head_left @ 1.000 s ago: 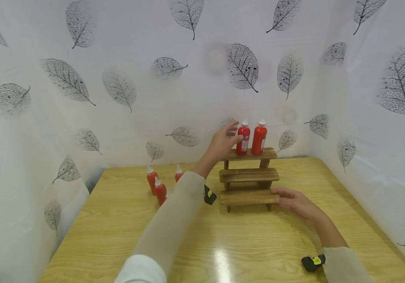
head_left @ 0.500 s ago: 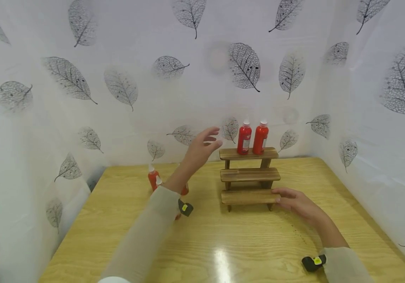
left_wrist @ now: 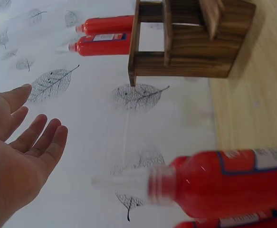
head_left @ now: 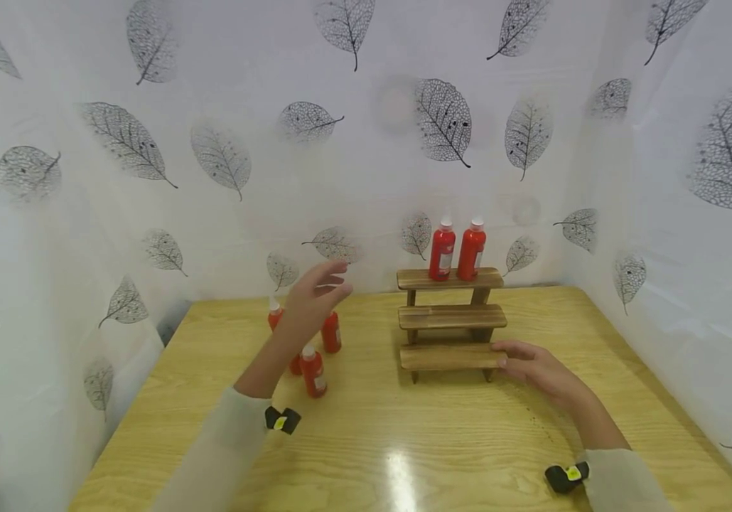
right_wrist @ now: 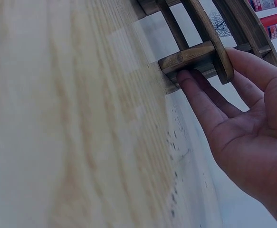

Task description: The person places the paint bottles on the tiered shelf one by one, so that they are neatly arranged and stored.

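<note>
My left hand is in the air over several red squeeze bottles with white nozzle caps, at the left of the table. Its fingers are spread and loosely bent, and nothing lies between them in the left wrist view, where a bottle looms close by. The hand and forearm partly hide the bottles at the back. My right hand holds the right end of the lowest step of a three-tier wooden stand; its thumb and fingers lie about the step's end in the right wrist view. Two red bottles stand upright side by side on the top tier.
The stand rests on a wood-grain table. Behind and at both sides hangs a white sheet printed with dark leaves. The two lower tiers of the stand show bare wood.
My left hand has moved away from the bottle on the top tier, leftward and down to above the group of bottles. The right hand has stayed on the stand's lowest step.
</note>
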Demonstrator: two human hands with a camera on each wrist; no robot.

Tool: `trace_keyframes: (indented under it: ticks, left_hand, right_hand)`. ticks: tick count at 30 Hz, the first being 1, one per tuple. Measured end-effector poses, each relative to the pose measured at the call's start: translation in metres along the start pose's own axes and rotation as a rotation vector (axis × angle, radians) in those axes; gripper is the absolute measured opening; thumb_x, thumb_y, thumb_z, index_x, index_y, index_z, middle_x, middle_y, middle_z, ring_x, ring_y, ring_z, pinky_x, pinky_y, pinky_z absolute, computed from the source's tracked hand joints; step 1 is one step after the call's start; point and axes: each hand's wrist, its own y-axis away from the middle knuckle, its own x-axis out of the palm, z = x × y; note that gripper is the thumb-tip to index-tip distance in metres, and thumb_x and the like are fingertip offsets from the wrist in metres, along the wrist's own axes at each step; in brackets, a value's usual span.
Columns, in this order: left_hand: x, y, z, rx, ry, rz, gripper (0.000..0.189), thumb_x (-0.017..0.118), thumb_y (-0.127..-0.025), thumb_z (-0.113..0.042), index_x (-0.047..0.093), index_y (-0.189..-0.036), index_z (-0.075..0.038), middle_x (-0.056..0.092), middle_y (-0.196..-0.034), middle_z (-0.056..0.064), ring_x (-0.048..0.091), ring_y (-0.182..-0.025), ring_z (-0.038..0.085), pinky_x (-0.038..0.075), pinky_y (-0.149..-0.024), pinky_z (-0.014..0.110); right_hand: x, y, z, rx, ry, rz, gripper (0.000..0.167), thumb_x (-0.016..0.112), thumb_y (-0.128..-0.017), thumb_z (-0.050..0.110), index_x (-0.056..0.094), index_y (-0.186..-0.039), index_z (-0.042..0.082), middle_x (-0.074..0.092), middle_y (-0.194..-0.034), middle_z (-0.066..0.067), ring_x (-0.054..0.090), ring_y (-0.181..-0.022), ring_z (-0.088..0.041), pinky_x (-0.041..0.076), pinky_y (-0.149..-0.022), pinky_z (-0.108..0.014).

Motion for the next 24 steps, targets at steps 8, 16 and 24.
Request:
trace_keyframes:
  ticks: [8, 16, 24]
  left_hand:
    - [-0.024, 0.037, 0.021, -0.110, -0.014, -0.026, 0.043, 0.070, -0.096, -0.032, 0.059, -0.137, -0.022, 0.061, -0.137, -0.001, 0.061, -0.121, 0.022, 0.053, -0.102, 0.045]
    - [-0.036, 0.067, 0.044, -0.132, -0.023, -0.061, 0.043, 0.069, -0.096, -0.030, 0.060, -0.135, -0.015, 0.063, -0.134, 0.006, 0.062, -0.122, 0.030, 0.055, -0.098, 0.028]
    - [-0.036, 0.093, 0.068, -0.254, -0.019, -0.051, 0.049, 0.069, -0.095, -0.040, 0.058, -0.138, -0.020, 0.063, -0.134, 0.003, 0.059, -0.122, 0.020, 0.048, -0.094, 0.013]
  right_hand:
    - [0.000, 0.001, 0.000, -0.010, -0.004, 0.014, 0.052, 0.059, -0.102, 0.020, 0.044, -0.146, -0.005, 0.055, -0.140, -0.016, 0.063, -0.114, -0.007, 0.048, -0.099, -0.019]
    - [-0.001, 0.000, -0.002, -0.005, 0.013, 0.009, 0.052, 0.060, -0.102, 0.022, 0.045, -0.145, -0.004, 0.055, -0.141, -0.016, 0.062, -0.115, -0.006, 0.048, -0.097, -0.018]
    - [-0.001, -0.003, -0.006, 0.019, 0.033, -0.009, 0.054, 0.061, -0.101, 0.026, 0.047, -0.146, 0.000, 0.045, -0.150, -0.023, 0.058, -0.125, -0.017, 0.047, -0.102, -0.021]
